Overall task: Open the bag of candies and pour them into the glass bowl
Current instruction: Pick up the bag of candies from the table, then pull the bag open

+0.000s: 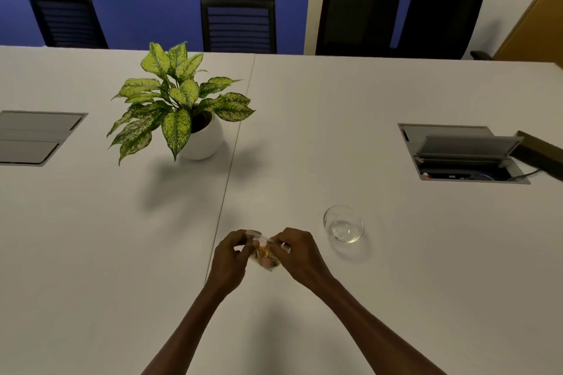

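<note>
A small clear bag of candies [264,255], with yellow and reddish sweets showing inside, hangs between both hands just above the white table [122,253]. My left hand [230,256] pinches the bag's top left edge. My right hand [297,253] pinches its top right edge. Whether the bag's mouth is open cannot be told. The glass bowl [343,224] stands empty on the table, a short way to the right of my right hand and slightly farther from me.
A potted plant [182,106] in a round white pot stands at the back left. A shut cable hatch [36,137] lies far left, an open cable box [463,155] with wires far right. Black chairs [239,24] line the far edge.
</note>
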Demonstrator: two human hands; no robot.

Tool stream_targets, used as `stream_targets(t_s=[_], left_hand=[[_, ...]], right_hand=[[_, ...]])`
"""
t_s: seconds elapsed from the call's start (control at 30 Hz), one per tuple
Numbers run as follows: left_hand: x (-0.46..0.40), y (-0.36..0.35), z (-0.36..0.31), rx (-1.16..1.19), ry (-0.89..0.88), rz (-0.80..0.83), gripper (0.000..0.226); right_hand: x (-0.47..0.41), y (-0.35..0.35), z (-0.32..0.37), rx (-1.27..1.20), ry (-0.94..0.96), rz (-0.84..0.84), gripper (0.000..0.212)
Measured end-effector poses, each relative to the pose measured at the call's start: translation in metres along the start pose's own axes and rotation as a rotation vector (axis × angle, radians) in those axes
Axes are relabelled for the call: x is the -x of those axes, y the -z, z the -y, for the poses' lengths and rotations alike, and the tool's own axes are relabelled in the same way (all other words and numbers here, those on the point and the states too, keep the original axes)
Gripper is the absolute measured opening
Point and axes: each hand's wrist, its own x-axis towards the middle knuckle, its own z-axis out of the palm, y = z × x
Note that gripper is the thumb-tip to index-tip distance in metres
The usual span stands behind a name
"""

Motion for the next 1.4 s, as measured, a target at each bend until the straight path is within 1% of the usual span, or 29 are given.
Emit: stream_targets(t_s=[0.17, 0.3, 0.43, 0.6, 0.67, 0.73, 0.8, 0.87, 1.0, 1.17, 1.27, 1.4], left_hand=[[0.003, 0.008, -0.028, -0.005, -0.021, -0.011, 0.011], [0.012, 0.002, -0.055, 0.060, -0.011, -0.103, 0.006], [0.027, -0.022, -0.090, 0.188, -0.016, -0.108, 0.007], [0.045, -0.051, -0.133, 0.448, -0.009, -0.060, 0.016], [0.048, -0.056, -0.148, 0.573, 0.038, -0.043, 0.017], [0.048, -0.057, -0.159, 0.684, 0.101, -0.027, 0.016], [0.046, -0.057, -0.166, 0.754, 0.151, -0.020, 0.016], [0.043, -0.058, -0.170, 0.794, 0.177, -0.030, 0.015], [0.040, -0.059, -0.173, 0.806, 0.193, -0.029, 0.016], [0.038, -0.060, -0.173, 0.805, 0.199, -0.008, 0.018], [0.037, -0.061, -0.171, 0.751, 0.181, 0.003, 0.019], [0.036, -0.061, -0.165, 0.568, 0.092, 0.043, 0.020]], right_hand=[[-0.001, 0.034, 0.019, -0.025, 0.050, -0.026, 0.018], [-0.002, 0.062, 0.030, -0.029, 0.081, -0.125, 0.016], [0.001, 0.083, 0.039, -0.033, 0.103, -0.217, 0.018], [0.008, 0.094, 0.048, -0.020, 0.174, -0.289, 0.014], [0.010, 0.096, 0.047, 0.006, 0.193, -0.310, 0.018], [0.012, 0.098, 0.046, 0.044, 0.212, -0.348, 0.016], [0.014, 0.100, 0.047, 0.098, 0.254, -0.373, 0.012], [0.016, 0.102, 0.048, 0.133, 0.295, -0.377, 0.014], [0.017, 0.105, 0.046, 0.124, 0.318, -0.378, 0.019], [0.023, 0.108, 0.047, 0.092, 0.318, -0.378, 0.030], [0.026, 0.108, 0.045, 0.096, 0.304, -0.394, 0.025], [0.026, 0.111, 0.044, -0.007, 0.172, -0.425, 0.013]])
